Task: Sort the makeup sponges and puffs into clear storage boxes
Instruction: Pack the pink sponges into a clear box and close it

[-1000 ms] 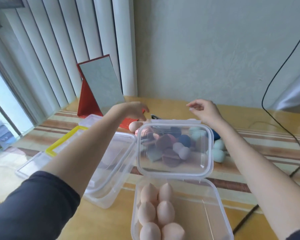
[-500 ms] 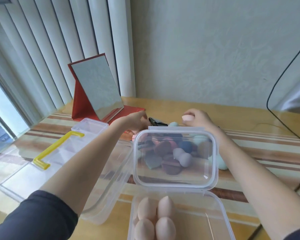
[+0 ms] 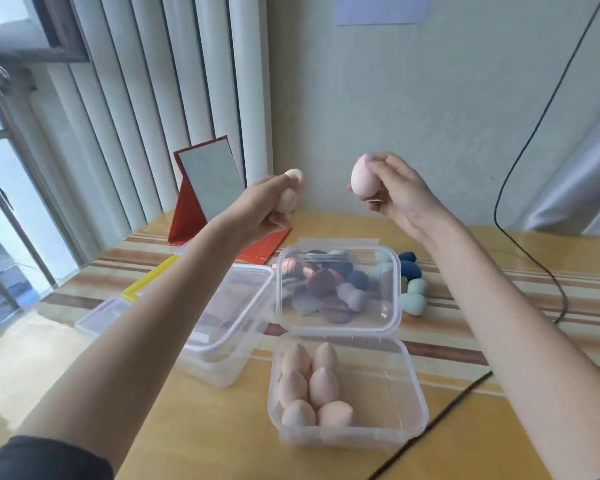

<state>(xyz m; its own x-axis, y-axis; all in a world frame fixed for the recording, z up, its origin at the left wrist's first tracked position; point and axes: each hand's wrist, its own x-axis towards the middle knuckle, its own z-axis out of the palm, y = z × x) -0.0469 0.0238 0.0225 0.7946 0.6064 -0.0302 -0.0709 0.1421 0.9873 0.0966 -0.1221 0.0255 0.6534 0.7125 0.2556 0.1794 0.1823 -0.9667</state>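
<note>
The left hand point(image 3: 267, 206) was raised above the tabletop point(image 3: 205, 420), and its fingers were curled round a smooth, egg-shaped peach sponge point(image 3: 289, 192), of which both ends showed. The right hand point(image 3: 397, 190) was raised at about the same height, and its fingers pinched a second peach sponge point(image 3: 363, 180), matte, with the pointed end up. The two sponges were apart from each other.

Below the hands stood a clear plastic box point(image 3: 409, 393) with rounded corners, and in it six peach sponges point(image 3: 310, 386) of the same drop shape lay in two rows at its left side. Its clear lid point(image 3: 336, 287) stood open behind it. Through the lid a heap of mixed sponges and puffs point(image 3: 333, 292) in dark red, blue and grey was seen on the glossy yellow wood with brown stripes. Teal and navy sponges point(image 3: 413, 291) lay just right of the lid. A larger clear box point(image 3: 229, 341) was to the left.

Half a second before, both hands were low at the heap behind the lid; now they were lifted high, each with one sponge. The box content was not changed.
</note>
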